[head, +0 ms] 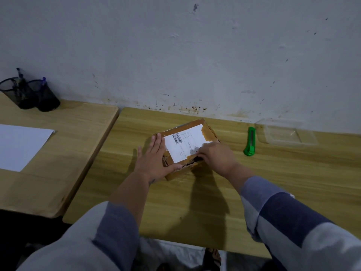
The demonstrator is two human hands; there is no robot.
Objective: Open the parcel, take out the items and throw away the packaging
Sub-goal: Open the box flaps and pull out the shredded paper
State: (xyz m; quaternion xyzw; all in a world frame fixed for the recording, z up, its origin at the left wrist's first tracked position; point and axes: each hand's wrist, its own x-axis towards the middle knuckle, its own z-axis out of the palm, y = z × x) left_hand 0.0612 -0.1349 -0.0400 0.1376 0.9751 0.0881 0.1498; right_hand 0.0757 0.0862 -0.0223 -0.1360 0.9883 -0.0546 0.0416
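Observation:
A small brown cardboard parcel (207, 130) with a white shipping label and brown tape lies on the wooden table (195, 202) near the wall. My left hand (154, 159) lies flat on the parcel's left side, fingers together and thumb along the near edge. My right hand (216, 155) sits on the parcel's near right corner, fingers curled at a torn gap in the tape where the label is crumpled. The near edge of the parcel looks ripped.
A green utility knife (250, 141) lies to the right of the parcel. A clear plastic container (287, 133) stands further right by the wall. A second table on the left carries a white sheet (19, 145) and two black mesh pen holders (29, 94).

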